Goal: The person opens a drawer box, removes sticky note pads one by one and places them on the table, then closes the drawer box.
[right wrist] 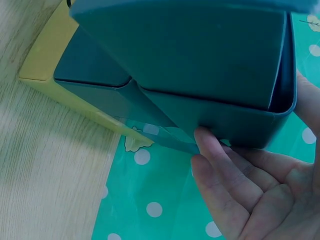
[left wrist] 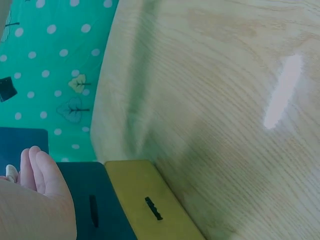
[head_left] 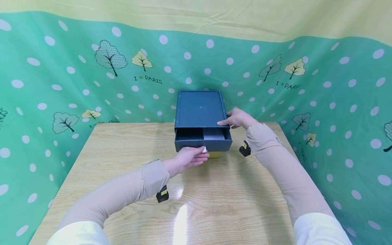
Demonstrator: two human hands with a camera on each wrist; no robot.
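Note:
A dark blue drawer box (head_left: pixel 200 109) tops a stack at the far end of the table, its drawer (head_left: pixel 190 146) pulled out toward me. Inside the drawer's right part is a pale grey piece (head_left: pixel 213 133). In front of the drawer is my left hand (head_left: pixel 188 159), fingers extended, a small white object (head_left: pixel 204 149) pinched at the thumb tip; its kind is unclear. My right hand (head_left: pixel 240 118) grips the box's right side, thumb on the top. In the right wrist view, its fingers (right wrist: pixel 220 180) touch the side wall of the box.
Below are another dark blue drawer (left wrist: pixel 90 200) and a yellow drawer (left wrist: pixel 145 195), each with a dark handle slot. The wooden table (head_left: pixel 137 217) reaches back to a green dotted curtain (head_left: pixel 122 102). Black straps (head_left: pixel 162 194) hang at both wrists.

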